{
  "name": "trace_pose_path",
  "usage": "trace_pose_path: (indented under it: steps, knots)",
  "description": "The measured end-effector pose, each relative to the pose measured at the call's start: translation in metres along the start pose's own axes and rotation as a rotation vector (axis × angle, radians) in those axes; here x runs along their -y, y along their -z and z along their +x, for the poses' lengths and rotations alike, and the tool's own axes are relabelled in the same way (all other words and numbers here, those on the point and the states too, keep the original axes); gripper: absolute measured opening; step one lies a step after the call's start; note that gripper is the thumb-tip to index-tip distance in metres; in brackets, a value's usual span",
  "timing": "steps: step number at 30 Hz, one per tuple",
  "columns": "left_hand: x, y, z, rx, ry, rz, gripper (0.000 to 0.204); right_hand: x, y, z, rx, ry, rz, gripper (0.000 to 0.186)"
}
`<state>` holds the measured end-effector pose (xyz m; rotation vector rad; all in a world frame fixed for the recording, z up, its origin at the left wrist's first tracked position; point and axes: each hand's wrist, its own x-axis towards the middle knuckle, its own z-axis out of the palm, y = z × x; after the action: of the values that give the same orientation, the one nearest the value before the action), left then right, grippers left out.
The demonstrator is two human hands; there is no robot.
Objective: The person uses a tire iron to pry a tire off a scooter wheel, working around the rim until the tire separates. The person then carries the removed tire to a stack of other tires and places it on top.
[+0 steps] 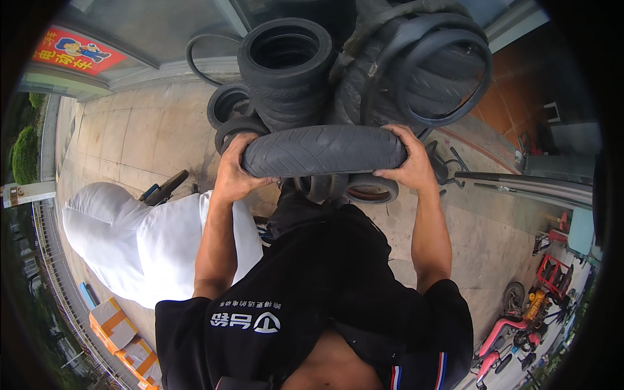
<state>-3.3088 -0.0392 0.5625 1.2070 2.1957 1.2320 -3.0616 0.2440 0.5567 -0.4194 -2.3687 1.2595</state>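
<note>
A worn black tire (325, 151) is held up edge-on in front of me, its grooved tread facing up. My left hand (237, 170) grips its left end, thumb along the near side. At the other end my right hand (411, 156) is wrapped round it in the same way. Just beyond stands a tall stack of small tires (286, 97). To its right is a bigger heap of tires (383, 81), with a thin loose tire (478, 78) leaning on top. Under the held tire, a smaller tire (377, 190) lies on the ground, partly hidden.
Two more tires (229, 104) rest left of the stack. A large white cover (156, 240) drapes over something on my left. Cardboard boxes (117, 325) sit at the lower left. A pink scooter (500, 338) and red metal frames (554, 273) stand at the right. Glass panels run along the back.
</note>
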Motion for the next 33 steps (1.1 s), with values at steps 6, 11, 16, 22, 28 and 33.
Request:
trace_pose_path:
  steps: [6,11,16,22,28,33]
  knots:
    - [-0.025,-0.023,0.003,-0.045,-0.088,0.265,0.075,0.002,-0.011,-0.003,0.026,-0.038,-0.208,0.104]
    - [-0.022,-0.028,0.005,-0.021,-0.173,0.413,0.07,0.024,-0.052,0.007,0.175,0.056,-0.203,0.103]
    - [-0.015,-0.029,0.003,0.029,-0.195,0.402,0.07,0.036,-0.088,0.013,0.235,0.099,-0.258,0.1]
    - [-0.017,-0.035,-0.003,0.049,-0.124,0.349,0.074,0.033,-0.092,0.012,0.251,0.082,-0.295,0.087]
    - [-0.02,-0.039,0.0,0.08,-0.114,0.332,0.077,0.031,-0.089,0.006,0.228,0.04,-0.306,0.082]
    - [-0.022,-0.043,0.002,0.086,-0.13,0.357,0.077,0.033,-0.087,0.002,0.223,-0.016,-0.314,0.089]
